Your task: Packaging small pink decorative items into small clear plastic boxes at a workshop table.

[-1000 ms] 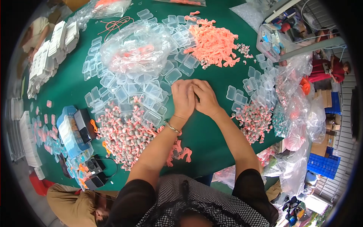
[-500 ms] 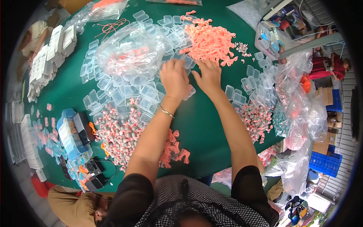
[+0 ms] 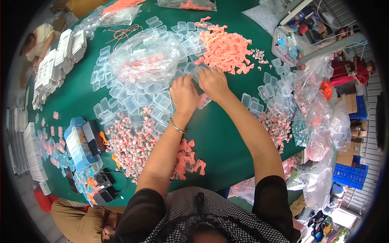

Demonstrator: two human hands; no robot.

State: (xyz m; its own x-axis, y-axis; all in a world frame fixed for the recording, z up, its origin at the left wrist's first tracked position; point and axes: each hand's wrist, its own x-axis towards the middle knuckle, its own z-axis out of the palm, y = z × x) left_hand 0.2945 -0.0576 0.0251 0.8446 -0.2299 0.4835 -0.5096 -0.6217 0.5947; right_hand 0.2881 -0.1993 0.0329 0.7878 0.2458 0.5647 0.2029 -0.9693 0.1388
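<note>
My left hand (image 3: 184, 96) is over the middle of the green table, its fingers curled and its tips pointing away from me. Close beside it, my right hand (image 3: 213, 84) has its fingers bent and drawn together. Just beyond both hands lie clear plastic boxes (image 3: 192, 69); whether the fingers grip one is hidden. Between my wrists a small clear box (image 3: 203, 101) with something pink in it rests on the cloth. A heap of looped coral cords (image 3: 227, 49) lies beyond my right hand. Small pink-and-grey pieces (image 3: 131, 143) are piled left of my left forearm.
A large clear bag (image 3: 146, 56) with coral contents lies on more boxes at the far left. Coral cord bundles (image 3: 188, 162) sit by my left forearm. A second pile of pink-and-grey pieces (image 3: 276, 127) is at right. White trays (image 3: 60, 60) are stacked at left; other people are nearby.
My right hand has moved left and slightly nearer me, and its spread thumb and fingers have come together. My left hand has shifted slightly nearer me. The view has shifted a little.
</note>
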